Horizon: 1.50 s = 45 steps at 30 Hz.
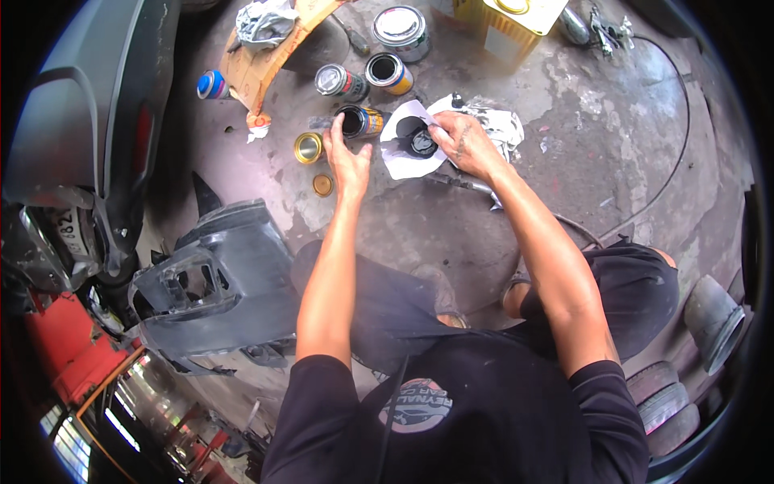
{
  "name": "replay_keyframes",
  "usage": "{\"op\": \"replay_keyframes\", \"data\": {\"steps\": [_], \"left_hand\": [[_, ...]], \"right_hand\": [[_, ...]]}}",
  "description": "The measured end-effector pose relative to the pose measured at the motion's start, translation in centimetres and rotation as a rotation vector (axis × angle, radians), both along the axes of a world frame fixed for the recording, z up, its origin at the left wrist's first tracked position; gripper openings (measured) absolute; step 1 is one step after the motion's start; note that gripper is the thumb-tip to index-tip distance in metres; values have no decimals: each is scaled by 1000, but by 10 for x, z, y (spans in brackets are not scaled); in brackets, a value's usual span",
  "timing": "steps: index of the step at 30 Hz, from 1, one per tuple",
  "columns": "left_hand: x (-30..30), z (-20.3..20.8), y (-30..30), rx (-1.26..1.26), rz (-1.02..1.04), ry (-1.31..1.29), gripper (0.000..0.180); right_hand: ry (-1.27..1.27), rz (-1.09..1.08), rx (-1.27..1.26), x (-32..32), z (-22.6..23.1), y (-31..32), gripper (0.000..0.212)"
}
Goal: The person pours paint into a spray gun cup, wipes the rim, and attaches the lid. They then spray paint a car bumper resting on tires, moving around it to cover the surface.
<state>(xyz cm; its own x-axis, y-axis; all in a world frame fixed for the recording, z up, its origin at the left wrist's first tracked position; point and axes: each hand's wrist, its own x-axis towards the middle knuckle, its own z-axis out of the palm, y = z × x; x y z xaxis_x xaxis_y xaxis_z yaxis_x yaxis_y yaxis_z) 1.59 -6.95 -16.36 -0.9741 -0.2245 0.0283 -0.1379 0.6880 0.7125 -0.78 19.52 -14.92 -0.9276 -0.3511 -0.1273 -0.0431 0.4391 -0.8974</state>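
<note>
My left hand is curved around the near side of a small open paint can with dark contents. Its fingers lie along the can's left rim and the thumb is at the near side. My right hand pinches the right edge of a white paper sheet, smeared with black paint. Glossy black liquid fills a round area in the paper's middle; what lies beneath it is hidden. Left of my left hand are a gold-coloured tin lid and a smaller brown round lid.
Farther off stand an open can, a grey-topped can, a large lidded can and a yellow square tin. A stained white cloth and spray gun lie right. A hose curves there. A grey bumper part lies left.
</note>
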Motion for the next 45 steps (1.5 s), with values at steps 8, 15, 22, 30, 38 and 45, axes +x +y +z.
{"op": "replay_keyframes", "data": {"steps": [8,15,22,30,38,45], "left_hand": [[41,43,46,571,248,-237,43],[42,27,53,830,248,-321,26],[46,31,41,918,292,-325,19],[53,46,33,995,322,-355,18],[58,53,24,1040,304,-358,17],[50,68,24,991,266,-391,18]], "right_hand": [[-121,-25,-74,-1,6,-1,53],[-166,-37,-94,-1,11,1,74],[-241,-27,-29,-3,19,4,84],[-229,-62,-72,-3,1,1,82],[-211,-67,-54,-5,-6,0,76],[-177,-48,-45,-4,-3,1,71]]}}
